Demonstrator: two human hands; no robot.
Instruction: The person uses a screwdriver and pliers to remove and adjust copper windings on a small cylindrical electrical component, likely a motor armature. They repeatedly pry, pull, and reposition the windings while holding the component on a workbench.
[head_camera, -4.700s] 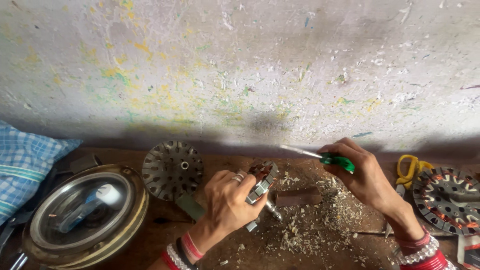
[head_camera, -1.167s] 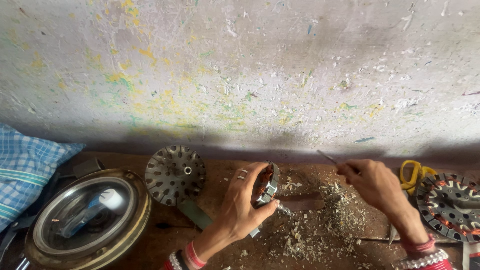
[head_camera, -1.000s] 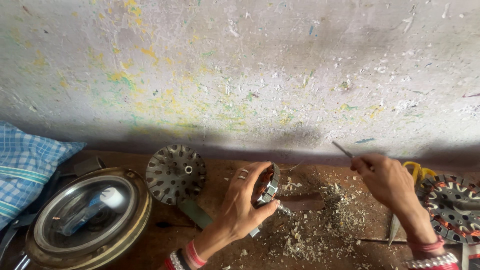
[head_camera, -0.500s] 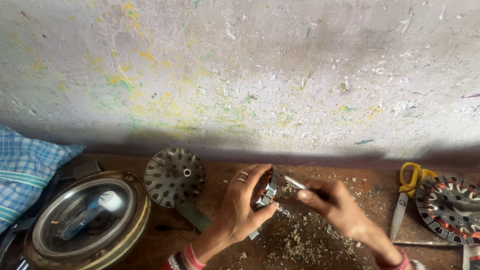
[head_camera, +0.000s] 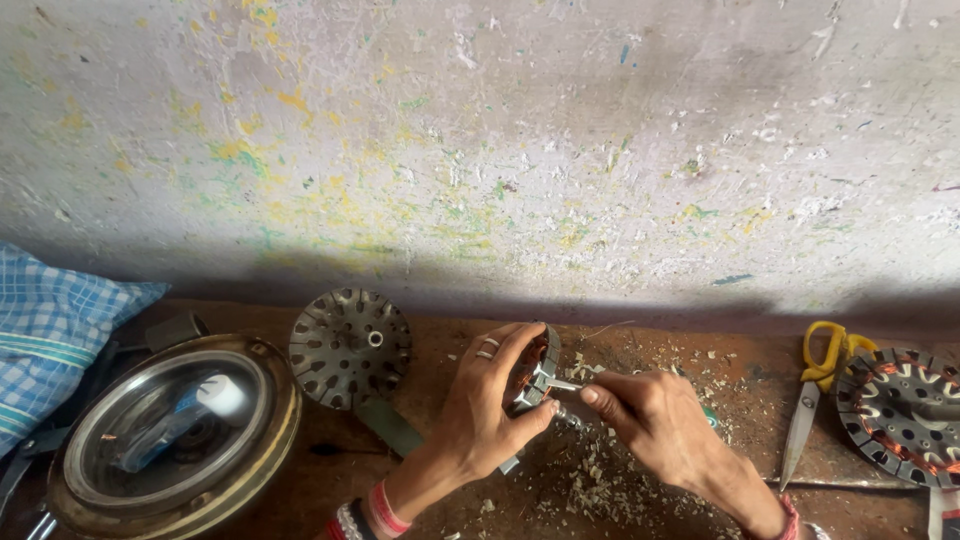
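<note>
Left hand (head_camera: 480, 420) gripping round copper-wound metal stator (head_camera: 535, 370). Right hand (head_camera: 650, 420) beside stator, pinching thin metal tool (head_camera: 562, 385) against it. Yellow-handled scissors (head_camera: 815, 385) well right of stator.

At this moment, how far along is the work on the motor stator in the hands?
Done: scraps litter the bench, so some clearing appears done. In hand: the left hand holds the stator on edge while the right hand pokes a thin tool into it. Left: a wound stator lies beside the yellow-handled scissors, untouched.

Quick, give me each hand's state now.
Left hand: closed around the round metal stator.
Right hand: pinching a thin metal tool against the stator.
</note>
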